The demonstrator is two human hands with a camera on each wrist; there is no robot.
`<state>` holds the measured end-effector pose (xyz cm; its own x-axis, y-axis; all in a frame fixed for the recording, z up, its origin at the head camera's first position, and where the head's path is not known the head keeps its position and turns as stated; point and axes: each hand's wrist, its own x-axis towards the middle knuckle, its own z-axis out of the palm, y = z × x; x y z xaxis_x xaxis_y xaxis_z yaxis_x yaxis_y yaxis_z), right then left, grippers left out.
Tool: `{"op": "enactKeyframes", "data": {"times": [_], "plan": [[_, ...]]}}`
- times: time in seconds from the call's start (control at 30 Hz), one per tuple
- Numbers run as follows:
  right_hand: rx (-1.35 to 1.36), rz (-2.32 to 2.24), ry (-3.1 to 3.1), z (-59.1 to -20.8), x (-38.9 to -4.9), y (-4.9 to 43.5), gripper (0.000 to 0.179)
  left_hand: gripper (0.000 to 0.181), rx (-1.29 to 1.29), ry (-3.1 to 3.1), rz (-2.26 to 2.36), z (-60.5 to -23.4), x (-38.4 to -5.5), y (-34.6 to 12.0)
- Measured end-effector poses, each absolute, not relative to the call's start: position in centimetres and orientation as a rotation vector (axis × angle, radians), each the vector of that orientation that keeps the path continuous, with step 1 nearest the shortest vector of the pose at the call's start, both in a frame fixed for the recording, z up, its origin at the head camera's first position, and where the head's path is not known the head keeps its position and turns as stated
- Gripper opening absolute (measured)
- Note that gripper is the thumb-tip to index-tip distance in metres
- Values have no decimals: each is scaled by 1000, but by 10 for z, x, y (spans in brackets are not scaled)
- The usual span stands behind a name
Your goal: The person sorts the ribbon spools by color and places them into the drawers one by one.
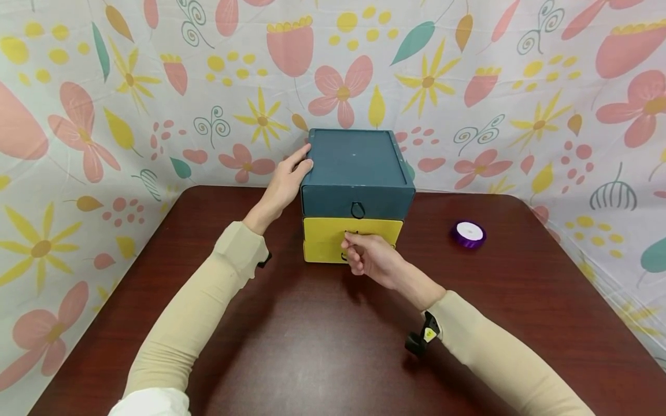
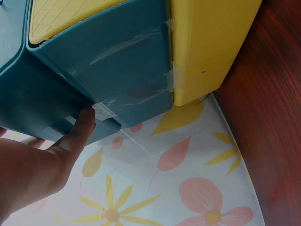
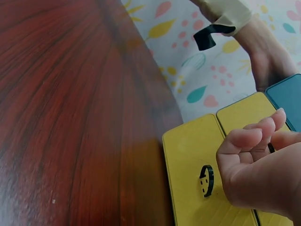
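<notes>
Near the far edge of the table, drawers are touched by the left hand, fingers straight; a handle is pinched by the right hand.

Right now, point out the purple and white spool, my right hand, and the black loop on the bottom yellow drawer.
Purple and white spool (image 1: 469,232), head view: its white top.
Right hand (image 1: 378,258), head view: around the hand's middle.
Black loop (image 3: 210,181), right wrist view: its side nearer the hand.
</notes>
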<state>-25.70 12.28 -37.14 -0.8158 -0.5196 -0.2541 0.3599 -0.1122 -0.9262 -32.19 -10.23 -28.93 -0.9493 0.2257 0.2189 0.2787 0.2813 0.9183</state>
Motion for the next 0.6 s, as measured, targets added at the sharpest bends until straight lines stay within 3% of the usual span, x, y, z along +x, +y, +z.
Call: {"op": "enactKeyframes", "data": {"times": [0.33, 0.6], "plan": [[-40, -1739, 1823, -382, -248, 133, 22, 53, -496, -2481, -1796, -289, -323, -102], [85, -1696, 1807, -393, -249, 130, 40, 53, -485, -2480, -1794, -290, -323, -102]]}}
